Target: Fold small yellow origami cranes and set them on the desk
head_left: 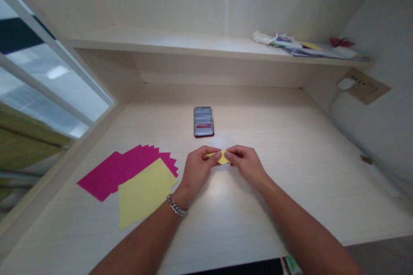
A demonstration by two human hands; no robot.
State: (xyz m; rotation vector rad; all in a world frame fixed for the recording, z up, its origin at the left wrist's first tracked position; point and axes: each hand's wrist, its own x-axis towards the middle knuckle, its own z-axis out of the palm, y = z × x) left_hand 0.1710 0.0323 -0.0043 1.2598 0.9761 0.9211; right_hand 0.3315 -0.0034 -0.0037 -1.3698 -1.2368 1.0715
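Between my two hands is a small folded piece of yellow paper (223, 158), held just above the desk. My left hand (200, 164) pinches its left side between thumb and fingers, and a chain bracelet (177, 206) circles that wrist. On the right side, my right hand (247, 162) grips the same paper with thumb on top and fingers curled behind. Much of the folded paper is covered by my fingertips. Left of my left hand lie yellow sheets (143, 193), partly over a fanned row of magenta sheets (129, 167).
A phone (203, 122) lies on the desk (264, 116) beyond my hands. Papers and a crumpled wrapper (277, 41) rest on the shelf (193, 47). At right, a cable (342, 124) hangs from a wall socket (364, 86). A window stands at left.
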